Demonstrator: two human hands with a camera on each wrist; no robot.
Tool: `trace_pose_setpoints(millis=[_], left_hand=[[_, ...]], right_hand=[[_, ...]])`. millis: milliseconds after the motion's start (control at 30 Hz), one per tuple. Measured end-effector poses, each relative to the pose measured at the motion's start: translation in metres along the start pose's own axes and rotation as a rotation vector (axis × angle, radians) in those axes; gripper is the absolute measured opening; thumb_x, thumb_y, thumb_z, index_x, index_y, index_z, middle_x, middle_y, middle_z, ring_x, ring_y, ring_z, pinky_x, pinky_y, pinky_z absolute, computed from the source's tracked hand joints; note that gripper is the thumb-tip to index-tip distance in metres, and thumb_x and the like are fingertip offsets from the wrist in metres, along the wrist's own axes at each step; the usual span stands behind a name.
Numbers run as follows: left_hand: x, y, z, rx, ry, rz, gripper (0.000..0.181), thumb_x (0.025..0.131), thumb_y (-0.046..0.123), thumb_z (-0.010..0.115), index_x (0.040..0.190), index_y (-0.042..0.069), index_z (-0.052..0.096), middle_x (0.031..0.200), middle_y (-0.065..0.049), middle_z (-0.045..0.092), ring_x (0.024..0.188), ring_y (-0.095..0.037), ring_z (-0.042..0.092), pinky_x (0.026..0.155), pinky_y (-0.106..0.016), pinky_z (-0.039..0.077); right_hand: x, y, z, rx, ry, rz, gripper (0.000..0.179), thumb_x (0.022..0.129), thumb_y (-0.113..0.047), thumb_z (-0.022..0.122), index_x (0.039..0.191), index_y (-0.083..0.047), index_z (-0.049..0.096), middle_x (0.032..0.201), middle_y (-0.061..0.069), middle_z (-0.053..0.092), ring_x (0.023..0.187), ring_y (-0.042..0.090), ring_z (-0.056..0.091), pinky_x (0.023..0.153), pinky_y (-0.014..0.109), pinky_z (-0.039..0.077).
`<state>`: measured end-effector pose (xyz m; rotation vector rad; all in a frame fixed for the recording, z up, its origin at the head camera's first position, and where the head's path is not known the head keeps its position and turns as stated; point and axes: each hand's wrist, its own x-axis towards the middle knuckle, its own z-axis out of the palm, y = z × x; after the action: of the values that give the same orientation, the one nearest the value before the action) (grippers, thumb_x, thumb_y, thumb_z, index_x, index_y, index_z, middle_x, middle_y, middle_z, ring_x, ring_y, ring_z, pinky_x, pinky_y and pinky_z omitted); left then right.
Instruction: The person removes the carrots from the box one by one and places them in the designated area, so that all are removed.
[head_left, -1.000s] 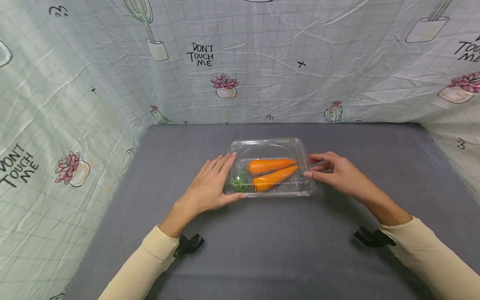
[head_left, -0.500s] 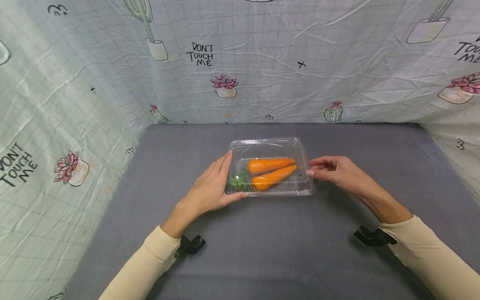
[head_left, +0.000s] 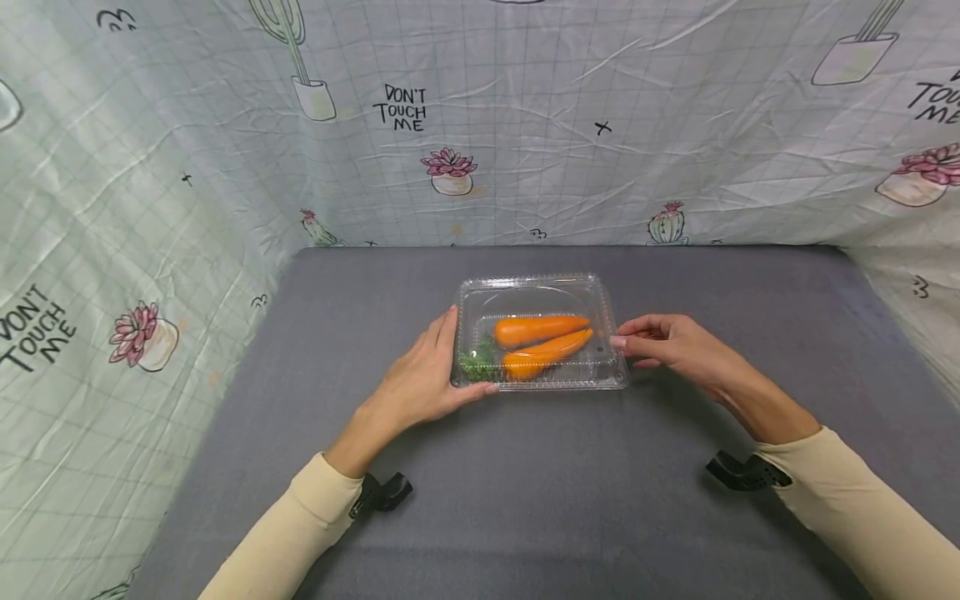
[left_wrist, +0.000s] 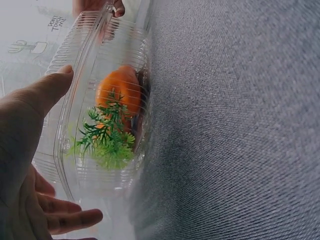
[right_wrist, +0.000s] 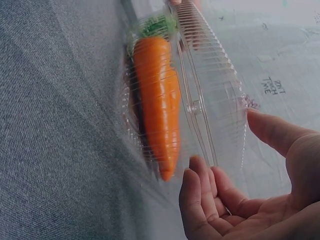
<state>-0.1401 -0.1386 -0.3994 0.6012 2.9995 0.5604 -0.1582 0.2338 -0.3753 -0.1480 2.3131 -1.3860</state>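
Note:
A clear plastic clamshell box (head_left: 540, 292) with its lid down lies on the grey table in the head view. Through its walls show two orange carrots (head_left: 542, 331), whole in shape, and feathery green leaves (left_wrist: 107, 145). My left hand (head_left: 420, 375) lies along the box's left end, fingers extended, thumb reaching over the near left corner. At the opposite end my right hand (head_left: 667, 342) pinches the right edge, thumb at the lid and fingers bent by the rim. In the right wrist view its thumb (right_wrist: 272, 127) meets the lid's edge.
Grey cloth covers the table (head_left: 525, 500). Behind and to both sides hangs a pale curtain (head_left: 525, 125) printed with cacti and lettering. A black strap device sits on each wrist, such as the left one (head_left: 382, 493).
The box has shifted very slightly left. My left fingers have slid back toward its left side, and the right fingers have drawn in closer at the right edge.

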Motion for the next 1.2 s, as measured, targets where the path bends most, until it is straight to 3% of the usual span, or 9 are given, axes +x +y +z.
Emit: trace_pose_setpoints(millis=[300,400,500,600,700,833,933,1200], left_hand=[[-0.002,-0.003,0.0,-0.093,-0.061,-0.061,0.123,0.079,0.078,0.067,0.162,0.005,0.016,0.146,-0.018,0.048,0.129,-0.032,0.053,0.106,-0.051,0.051],[-0.001,-0.007,-0.005,-0.211,-0.086,-0.043,0.118,0.081,0.067,0.074,0.162,0.003,0.016,0.126,-0.014,0.056,0.107,-0.025,0.059,0.091,-0.043,0.056],[-0.001,-0.012,-0.01,-0.388,-0.119,-0.011,0.109,0.085,0.044,0.081,0.162,0.002,0.016,0.105,-0.009,0.058,0.087,-0.019,0.056,0.076,-0.033,0.052],[0.0,-0.017,-0.014,-0.531,-0.154,0.015,0.105,0.086,0.026,0.083,0.162,0.002,0.015,0.097,-0.008,0.06,0.08,-0.015,0.057,0.071,-0.026,0.05],[-0.001,-0.021,-0.014,-0.67,-0.197,0.015,0.104,0.087,0.019,0.082,0.163,0.005,0.012,0.091,-0.009,0.061,0.075,-0.019,0.059,0.065,-0.026,0.052],[0.0,-0.023,-0.013,-0.874,-0.245,-0.021,0.104,0.087,0.008,0.08,0.164,0.01,0.01,0.088,-0.011,0.058,0.069,-0.027,0.064,0.068,-0.041,0.063],[-0.001,-0.023,-0.013,-0.971,-0.263,-0.032,0.102,0.087,0.0,0.077,0.164,0.01,0.01,0.091,-0.014,0.056,0.07,-0.026,0.067,0.074,-0.05,0.064],[-0.002,-0.023,-0.015,-1.078,-0.295,-0.049,0.094,0.09,-0.012,0.066,0.163,0.007,0.01,0.097,-0.019,0.057,0.08,-0.03,0.071,0.082,-0.049,0.064]], right_hand=[[0.002,0.0,0.004,0.049,-0.009,-0.007,0.058,0.098,-0.039,0.067,0.135,0.004,0.053,0.129,0.017,0.058,0.111,0.019,0.061,0.097,0.043,0.059],[0.002,-0.001,0.005,0.064,-0.012,-0.009,0.058,0.099,-0.037,0.067,0.137,0.005,0.051,0.132,0.018,0.055,0.113,0.021,0.059,0.097,0.042,0.059],[0.003,0.0,0.006,0.072,-0.014,-0.007,0.059,0.099,-0.037,0.066,0.137,0.005,0.051,0.133,0.019,0.054,0.113,0.021,0.059,0.097,0.043,0.059],[0.002,0.0,0.006,0.079,-0.016,-0.014,0.058,0.1,-0.036,0.066,0.137,0.005,0.051,0.134,0.019,0.054,0.112,0.019,0.06,0.097,0.042,0.059],[0.002,0.001,0.005,0.085,-0.017,-0.028,0.056,0.101,-0.035,0.065,0.137,0.006,0.053,0.134,0.02,0.056,0.11,0.016,0.061,0.096,0.041,0.059],[0.001,0.002,0.005,0.092,-0.019,-0.025,0.057,0.102,-0.035,0.063,0.138,0.007,0.053,0.135,0.021,0.057,0.108,0.014,0.062,0.096,0.04,0.059],[0.0,0.002,0.005,0.091,-0.021,-0.015,0.059,0.102,-0.037,0.062,0.14,0.007,0.051,0.136,0.021,0.056,0.108,0.014,0.062,0.097,0.039,0.059],[-0.005,0.003,0.004,0.078,-0.046,-0.02,0.06,0.103,-0.037,0.06,0.142,0.007,0.05,0.141,0.022,0.054,0.117,0.023,0.059,0.1,0.042,0.057]])
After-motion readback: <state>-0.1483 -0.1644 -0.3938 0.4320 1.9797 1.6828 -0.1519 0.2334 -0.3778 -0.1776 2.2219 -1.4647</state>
